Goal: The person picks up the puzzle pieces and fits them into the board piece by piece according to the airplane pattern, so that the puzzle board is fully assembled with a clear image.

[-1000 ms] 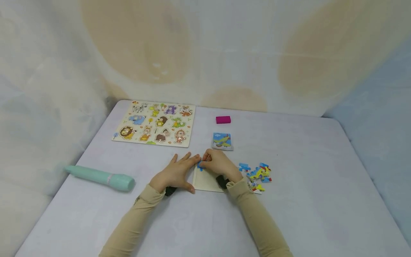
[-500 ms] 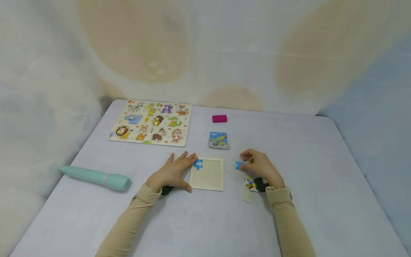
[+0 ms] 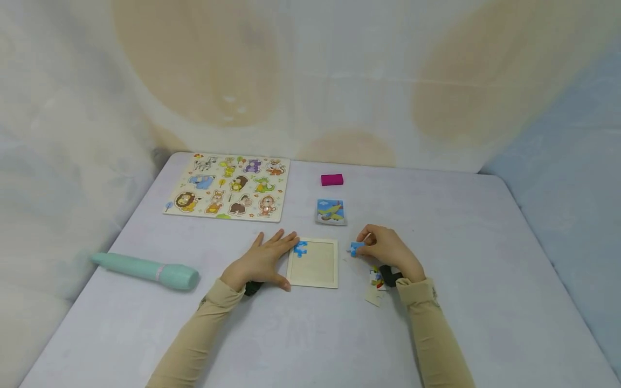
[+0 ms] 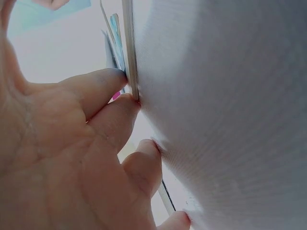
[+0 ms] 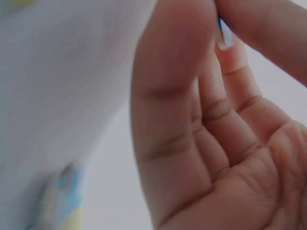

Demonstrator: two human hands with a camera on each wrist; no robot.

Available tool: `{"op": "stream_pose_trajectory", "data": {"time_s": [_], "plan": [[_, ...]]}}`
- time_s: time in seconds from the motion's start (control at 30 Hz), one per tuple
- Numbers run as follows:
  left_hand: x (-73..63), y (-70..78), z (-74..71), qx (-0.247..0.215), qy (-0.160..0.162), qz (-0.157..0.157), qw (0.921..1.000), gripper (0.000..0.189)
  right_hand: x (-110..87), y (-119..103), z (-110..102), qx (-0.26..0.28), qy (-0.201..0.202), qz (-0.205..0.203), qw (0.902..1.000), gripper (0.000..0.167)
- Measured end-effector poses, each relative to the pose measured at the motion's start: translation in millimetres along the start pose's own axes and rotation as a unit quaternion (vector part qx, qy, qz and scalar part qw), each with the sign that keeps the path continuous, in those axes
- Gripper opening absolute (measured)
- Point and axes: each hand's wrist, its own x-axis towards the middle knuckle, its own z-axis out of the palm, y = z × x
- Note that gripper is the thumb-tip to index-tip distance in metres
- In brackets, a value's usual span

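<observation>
My left hand (image 3: pixel 259 261) lies spread on the table with its fingertips at the left edge of a small square puzzle frame (image 3: pixel 336 269). In the left wrist view two fingertips (image 4: pixel 128 98) touch the side of that frame (image 4: pixel 128 43). One blue jigsaw piece (image 3: pixel 300 248) lies in the frame's upper left corner. To the right of the frame, my right hand (image 3: pixel 390 250) pinches another blue jigsaw piece (image 3: pixel 356 248) between thumb and fingers. In the right wrist view only a sliver of the pinched piece (image 5: pixel 224 36) shows. Loose jigsaw pieces (image 3: pixel 375 277) lie under the right wrist, partly hidden.
An animal puzzle board (image 3: pixel 228 187) lies at the back left. A mint green microphone-shaped object (image 3: pixel 145 269) lies at the left. Behind the frame are an airplane picture card (image 3: pixel 331 211) and a magenta block (image 3: pixel 332 179). A cloth wall (image 3: pixel 349 81) rises behind the table.
My right hand has left the frame's upper left corner, where a blue piece now lies, and moved right to pick up another piece. My left hand stays at the frame's edge.
</observation>
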Motion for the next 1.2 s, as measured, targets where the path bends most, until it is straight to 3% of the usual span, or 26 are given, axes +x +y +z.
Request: {"op": "stream_pose_trajectory", "data": {"time_s": [0.2,0.33,0.53,0.8,1.2], "plan": [[0.7,-0.4,0.3,-0.003,0.001,0.003,1.0,0.114,11.4,-24.5,15.9,0.088,-0.03,-0.003,0.9956,0.017],[2.5,-1.3,1.8,-0.003,-0.003,0.002,1.0,0.115,22.0,-36.9,31.7,0.101,-0.051,0.007,0.9936,0.015],[3.5,-0.8,2.0,0.001,-0.006,0.005,1.0,0.115,35.2,-48.9,46.8,0.108,-0.04,0.003,0.9934,0.014],[2.3,-0.5,0.2,0.007,-0.002,0.006,1.0,0.115,42.3,-56.0,56.5,0.016,0.004,-0.01,0.9998,0.012],[-0.6,-0.8,-1.3,0.006,-0.005,0.0,1.0,0.113,45.8,-64.9,61.3,-0.1,0.018,-0.004,0.9948,0.026]]}}
